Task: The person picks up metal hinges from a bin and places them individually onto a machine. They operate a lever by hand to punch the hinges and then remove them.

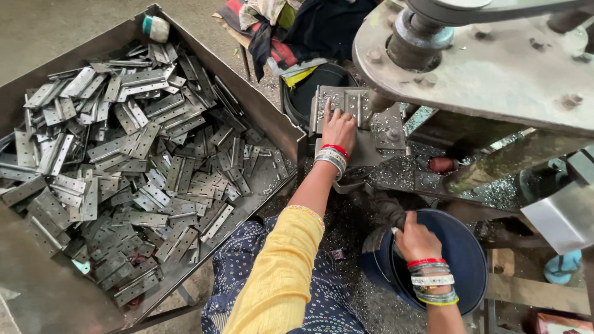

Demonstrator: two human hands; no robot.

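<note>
Head view, looking down at a metalworking station. The left hand (340,128) is lying palm-down on a grey metal hinge plate (342,99) that is sitting on the bed of the press (378,145); its fingers are lying close together and flat against the plate, with the fingertips reaching toward the plate's punched holes. Red and silver bangles are circling this wrist, and a yellow sleeve (281,272) is covering the forearm.

The right hand (416,240) is resting on the near rim of a dark blue bucket (461,256); its fingers are curling over the rim by a scrap of dark cloth (387,210), but whether they are pinching anything cannot be told. Red, white, silver and yellow bangles are stacking on this wrist.

The heavy grey machine head (489,74), with a round shaft collar (416,37) and bolt heads, is overhanging the press bed at upper right. Bright metal shavings (402,172) are littering the bed just beside the plate.

At left, a large rusty-brown steel bin (266,124) is holding a loose heap of flat grey hinge plates (130,161), each rectangular with a row of holes. A small teal-and-white cylinder (156,27) is sitting on the bin's far corner. A pile of red, black and yellow cloth (278,28) is lying beyond the press. A black round tub (322,83) is standing between the bin and the press.
</note>
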